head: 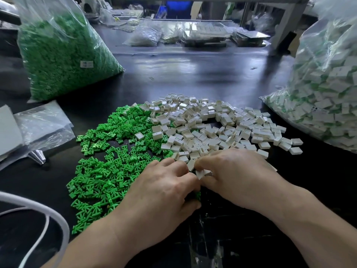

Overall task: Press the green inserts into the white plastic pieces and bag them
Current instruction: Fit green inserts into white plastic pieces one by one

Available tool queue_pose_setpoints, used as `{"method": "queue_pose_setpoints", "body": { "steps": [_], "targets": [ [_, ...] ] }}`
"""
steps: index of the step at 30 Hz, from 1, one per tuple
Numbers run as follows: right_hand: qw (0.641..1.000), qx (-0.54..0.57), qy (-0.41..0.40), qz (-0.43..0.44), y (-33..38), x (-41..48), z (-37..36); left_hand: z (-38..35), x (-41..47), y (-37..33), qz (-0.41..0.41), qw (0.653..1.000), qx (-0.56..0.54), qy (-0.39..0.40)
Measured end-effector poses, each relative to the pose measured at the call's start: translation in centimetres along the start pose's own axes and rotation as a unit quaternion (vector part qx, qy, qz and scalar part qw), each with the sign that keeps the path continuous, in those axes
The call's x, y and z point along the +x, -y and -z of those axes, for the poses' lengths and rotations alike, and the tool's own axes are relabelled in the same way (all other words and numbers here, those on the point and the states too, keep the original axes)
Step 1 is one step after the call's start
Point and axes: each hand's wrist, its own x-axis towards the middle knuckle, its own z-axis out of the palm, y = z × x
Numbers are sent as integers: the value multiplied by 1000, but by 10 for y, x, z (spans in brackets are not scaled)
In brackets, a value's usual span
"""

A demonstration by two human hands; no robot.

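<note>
Two hands together at near edge of white plastic pieces (pixel 212 128) pile, mid black table (pixel 193 74). R hand (pixel 237 175) pinches a couple of white pcs at its fingertips. L hand (pixel 166 188) fingers curled, touching R; what it holds is hidden, cannot tell. Green inserts (pixel 108 161) heaped loose just left, touching white pile. Clear bag of green inserts (pixel 58 55) far left; clear bag of white pcs w/ green showing (pixel 328 93) right.

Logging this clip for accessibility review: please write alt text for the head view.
A person's left hand and right hand meet over a black table, pinching white plastic pieces between them. Loose green inserts lie left, a white pile right; a bag of green inserts stands far left, a bag of white pieces far right.
</note>
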Motion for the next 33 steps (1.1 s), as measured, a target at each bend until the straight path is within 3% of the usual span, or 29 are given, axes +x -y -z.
{"method": "queue_pose_setpoints", "body": {
  "steps": [6,9,11,13,14,16,20,24,31,33],
  "targets": [
    [997,15,-79,18,-5,-1,-9,0,0,2,43,996,-37,-71],
    [979,177,-94,-27,-7,0,-3,5,-3,0,136,965,-190,-121],
    [924,372,-65,-56,-7,0,3,8,-3,-1,189,908,-345,-144],
    [814,575,-10,-76,-4,0,7,11,-2,-2,200,853,-452,-167],
    [765,639,9,-82,-1,1,7,12,-1,-2,198,832,-489,-175],
    [708,700,33,-85,2,3,6,13,0,-4,192,809,-524,-182],
    [654,749,68,-74,2,4,5,12,-2,-2,188,804,-531,-188],
    [650,753,60,-76,3,4,2,13,-2,-2,185,797,-542,-192],
    [543,832,113,-26,-1,2,4,13,0,2,225,703,-645,-197],
    [531,839,119,-17,0,2,4,12,0,2,224,686,-666,-189]
  ]
}}
